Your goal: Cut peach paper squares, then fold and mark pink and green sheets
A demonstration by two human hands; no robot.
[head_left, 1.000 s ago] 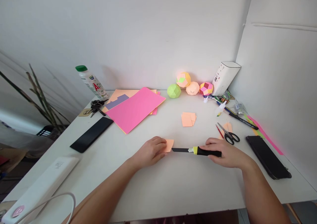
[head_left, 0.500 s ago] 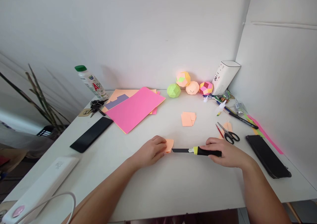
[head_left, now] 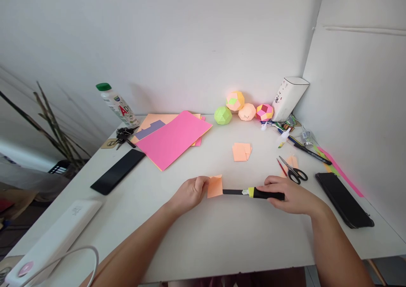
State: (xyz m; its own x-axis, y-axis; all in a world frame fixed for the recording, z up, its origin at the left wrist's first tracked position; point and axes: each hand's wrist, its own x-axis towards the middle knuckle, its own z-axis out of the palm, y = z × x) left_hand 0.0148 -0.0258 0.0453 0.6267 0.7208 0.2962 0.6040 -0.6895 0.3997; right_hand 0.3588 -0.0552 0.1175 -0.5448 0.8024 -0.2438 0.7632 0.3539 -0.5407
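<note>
My left hand (head_left: 192, 194) pinches the left edge of a small orange paper square (head_left: 215, 186) between thumb and forefinger. Across from it, my right hand (head_left: 288, 194) is closed around the black and yellow handle of a utility knife (head_left: 268, 193). The knife's dark blade lies level, pointing left, and its tip comes up against or very near the paper's right edge; whether they touch I cannot tell. Beyond my hands a small stack of orange paper squares (head_left: 241, 152) lies on the white table (head_left: 234, 236).
Scissors (head_left: 293, 170) and a black phone (head_left: 344, 200) lie to the right. Paper balls (head_left: 223, 115) and a white box (head_left: 289, 98) stand at the back. Pink paper (head_left: 174, 139), a dark slab (head_left: 118, 171), a bottle (head_left: 117, 105) and a white power strip (head_left: 53, 240) are on the left.
The orange paper square has turned to face me more fully and shows more of its surface. My left hand has shifted its grip to the paper's edge. My right hand stays almost still.
</note>
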